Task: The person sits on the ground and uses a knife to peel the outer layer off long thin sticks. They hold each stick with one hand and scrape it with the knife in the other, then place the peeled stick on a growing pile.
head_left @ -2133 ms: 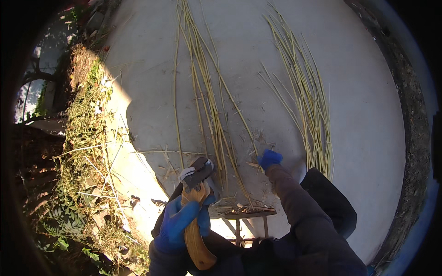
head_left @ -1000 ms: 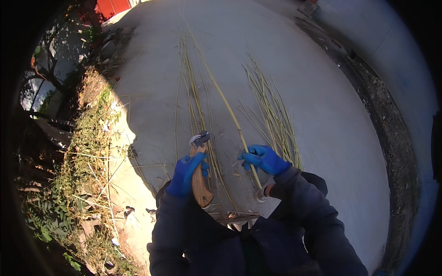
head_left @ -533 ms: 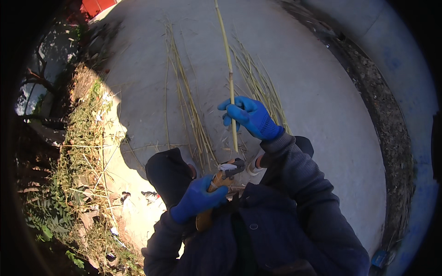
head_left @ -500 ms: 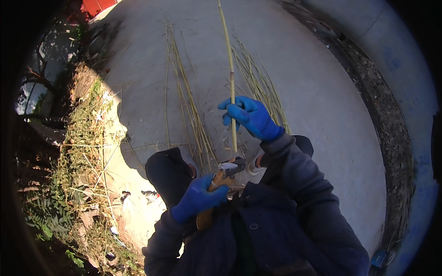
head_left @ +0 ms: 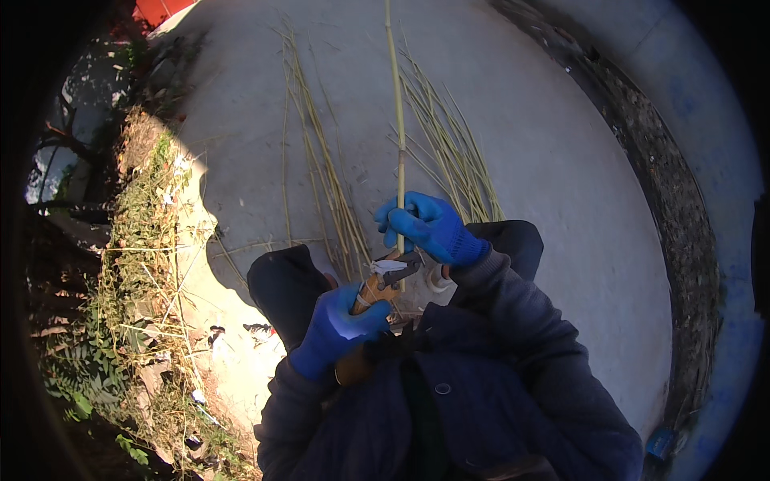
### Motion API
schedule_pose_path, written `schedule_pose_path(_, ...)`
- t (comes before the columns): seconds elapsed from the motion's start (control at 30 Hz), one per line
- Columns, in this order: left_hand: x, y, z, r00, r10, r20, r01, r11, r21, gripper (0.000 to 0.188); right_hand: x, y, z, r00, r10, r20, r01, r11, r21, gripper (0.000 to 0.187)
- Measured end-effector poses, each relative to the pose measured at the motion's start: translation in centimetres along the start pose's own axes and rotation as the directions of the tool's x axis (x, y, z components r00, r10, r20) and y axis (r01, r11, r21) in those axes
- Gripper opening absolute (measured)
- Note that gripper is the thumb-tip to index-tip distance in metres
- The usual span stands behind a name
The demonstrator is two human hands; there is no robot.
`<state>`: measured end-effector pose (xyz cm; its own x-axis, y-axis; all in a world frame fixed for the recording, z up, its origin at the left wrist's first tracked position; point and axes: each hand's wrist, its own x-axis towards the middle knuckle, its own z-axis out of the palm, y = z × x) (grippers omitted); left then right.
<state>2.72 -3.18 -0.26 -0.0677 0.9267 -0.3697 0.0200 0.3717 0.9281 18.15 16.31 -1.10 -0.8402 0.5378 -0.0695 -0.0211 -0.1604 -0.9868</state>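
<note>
Both my hands wear blue gloves. My right hand (head_left: 429, 228) is closed round a long pale cane (head_left: 399, 120), which stands nearly upright and runs out past the top edge. Below it, my left hand (head_left: 340, 327) grips a wooden-bodied tool (head_left: 374, 292) with a dark metal head and a white piece bound at its top. The cane's lower end reaches down beside the tool's head. From this view I cannot tell whether the two touch.
Thin split canes (head_left: 321, 176) lie on the concrete ground (head_left: 553, 200) left of centre. Another bundle of canes (head_left: 455, 152) spreads beyond my right hand. Dry plants (head_left: 144, 264) line the left side. A debris-filled gutter (head_left: 666, 192) and a pale wall (head_left: 714, 120) curve along the right.
My right hand has come down slightly, bringing the cane's lower end to the tool's head. My left hand has risen a little with the tool.
</note>
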Motion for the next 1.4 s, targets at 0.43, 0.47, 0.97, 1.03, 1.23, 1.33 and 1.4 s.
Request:
schedule_pose_path(0.43, -1.1, -2.7, 0.7, 0.98, 0.196, 0.025, -0.186, 0.873, 0.451, 0.03, 4.7, -5.0, -4.9, 0.961, -0.223, -0.163, 0.245, 0.961, 0.13, 0.044)
schedule_pose_path(0.47, -1.0, -2.3, 0.6, 0.982, 0.191, -0.003, -0.176, 0.912, 0.37, 0.029, 5.3, -5.4, -4.8, 0.956, -0.19, -0.222, 0.2, 0.98, 0.022, 0.044)
schedule_pose_path(0.97, 7.8, 4.4, -1.4, 0.982, 0.152, -0.109, -0.155, 0.988, -0.014, 0.022, -3.9, 4.0, 2.7, 0.969, -0.078, -0.233, 0.071, 0.997, -0.037, 0.039)
schedule_pose_path(1.03, 8.7, 4.7, -1.1, 0.985, 0.147, -0.091, -0.152, 0.987, -0.044, 0.022, -4.7, 5.1, 3.4, 0.965, -0.028, -0.262, 0.004, 0.996, -0.093, 0.036)
schedule_pose_path(1.23, 8.8, 3.8, 1.2, 0.993, 0.04, -0.11, -0.06, 0.981, -0.185, 0.024, -3.7, 5.4, 1.2, 0.904, -0.317, -0.286, 0.101, 0.809, -0.579, 0.021)
schedule_pose_path(1.33, 9.0, 2.3, 1.6, 0.994, -0.007, -0.112, -0.022, 0.964, -0.263, 0.029, -4.8, 5.4, 1.0, 0.848, -0.528, -0.048, 0.253, 0.482, -0.839, 0.017)
schedule_pose_path(1.4, 10.8, 2.1, -0.4, 0.954, 0.029, -0.298, -0.141, 0.922, -0.36, 0.033, -7.1, 5.6, 0.6, 0.842, -0.528, 0.114, 0.283, 0.253, -0.925, 0.018)
